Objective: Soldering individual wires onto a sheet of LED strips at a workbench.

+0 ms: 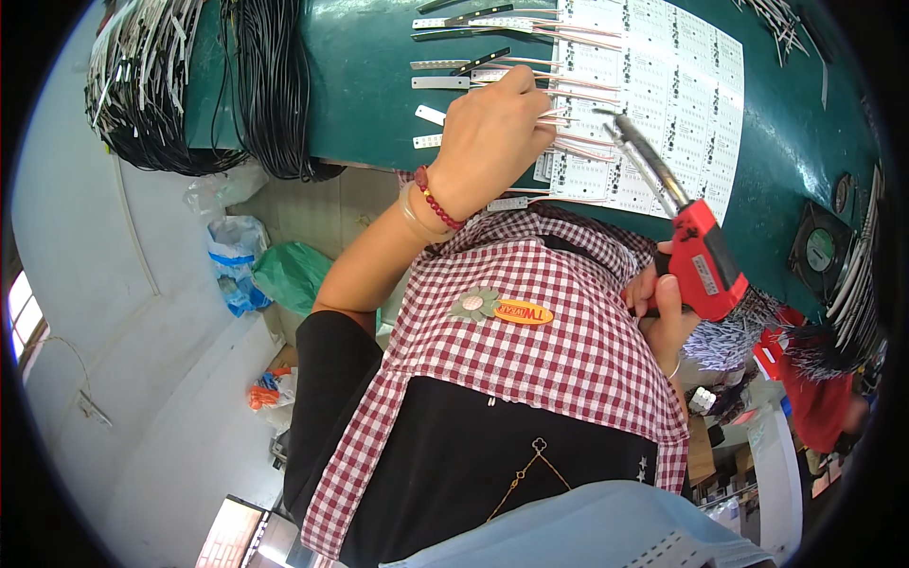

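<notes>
On green tabletop (pixel 379 85): left hand (pixel 488 142) curled, fingertips pinching thin copper wires (pixel 578 142) at edge of white printed sheet (pixel 653 104). Right hand (pixel 663 308) closed around red soldering gun (pixel 696 251), metal tip raised just above sheet. Small white strips (pixel 440 82) beside wires. Black cable bundle (pixel 275 95) far left.

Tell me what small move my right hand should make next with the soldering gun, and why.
Probably lower the soldering gun so its tip reaches the thin copper-coloured wires by the left hand. The right hand holds the gun with its tip just above the white panel of small boards, close to but apart from the wires, while the left hand's fingers press them down there.
</notes>
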### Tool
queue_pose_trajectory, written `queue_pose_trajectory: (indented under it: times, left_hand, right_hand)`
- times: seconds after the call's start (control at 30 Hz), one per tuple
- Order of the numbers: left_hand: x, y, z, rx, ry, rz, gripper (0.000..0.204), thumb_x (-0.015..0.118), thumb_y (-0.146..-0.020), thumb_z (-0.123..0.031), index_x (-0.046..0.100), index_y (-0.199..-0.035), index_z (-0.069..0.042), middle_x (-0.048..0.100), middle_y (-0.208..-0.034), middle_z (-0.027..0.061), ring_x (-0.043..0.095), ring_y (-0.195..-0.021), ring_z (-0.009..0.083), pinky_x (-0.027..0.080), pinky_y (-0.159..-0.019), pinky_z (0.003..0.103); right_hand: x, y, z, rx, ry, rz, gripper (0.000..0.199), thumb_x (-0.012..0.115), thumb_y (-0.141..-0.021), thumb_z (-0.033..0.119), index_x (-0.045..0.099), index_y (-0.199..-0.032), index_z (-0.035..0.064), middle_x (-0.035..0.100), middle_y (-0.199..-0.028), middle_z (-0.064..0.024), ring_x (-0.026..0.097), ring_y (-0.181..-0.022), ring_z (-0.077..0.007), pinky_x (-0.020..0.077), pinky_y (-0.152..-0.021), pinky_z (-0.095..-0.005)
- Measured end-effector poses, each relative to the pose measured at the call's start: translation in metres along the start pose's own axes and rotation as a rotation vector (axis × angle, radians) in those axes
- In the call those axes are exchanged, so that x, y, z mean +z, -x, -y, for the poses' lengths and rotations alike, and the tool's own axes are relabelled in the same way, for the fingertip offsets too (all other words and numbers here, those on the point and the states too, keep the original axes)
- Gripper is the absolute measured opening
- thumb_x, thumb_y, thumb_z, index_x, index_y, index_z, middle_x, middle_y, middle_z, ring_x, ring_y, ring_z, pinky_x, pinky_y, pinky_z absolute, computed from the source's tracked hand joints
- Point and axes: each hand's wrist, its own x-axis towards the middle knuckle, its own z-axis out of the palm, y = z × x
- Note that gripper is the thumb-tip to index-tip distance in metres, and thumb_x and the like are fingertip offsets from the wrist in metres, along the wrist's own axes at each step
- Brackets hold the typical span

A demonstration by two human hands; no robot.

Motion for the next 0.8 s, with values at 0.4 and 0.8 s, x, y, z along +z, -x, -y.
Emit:
queue_pose_trajectory:
  times: [0.4,0.8]
  left_hand:
    - [-0.022,-0.012,0.017,0.014,0.442,-0.389,0.012,0.044,-0.091,-0.005,0.051,-0.083,-0.002,0.055,-0.072,0.0128,0.056,-0.063,0.0303,0.044,-0.057,0.035]
    - [-0.012,0.037,0.001,-0.135,0.323,0.291,0.013,0.058,-0.082,-0.014,0.053,-0.087,-0.002,0.06,-0.07,0.0156,0.06,-0.064,0.0316,0.045,-0.056,0.035]
  right_hand:
    - [0.007,-0.029,-0.016,-0.135,-0.155,0.184,0.041,0.055,-0.09,0.031,0.041,-0.118,0.0046,0.049,-0.1,-0.0112,0.053,-0.095,-0.0227,0.0377,-0.098,-0.0534]
    - [-0.033,-0.005,-0.015,0.023,-0.062,0.179,0.047,0.062,-0.086,0.03,0.043,-0.118,0.0012,0.048,-0.076,-0.0063,0.044,-0.056,-0.0119,0.0407,-0.054,-0.0288]
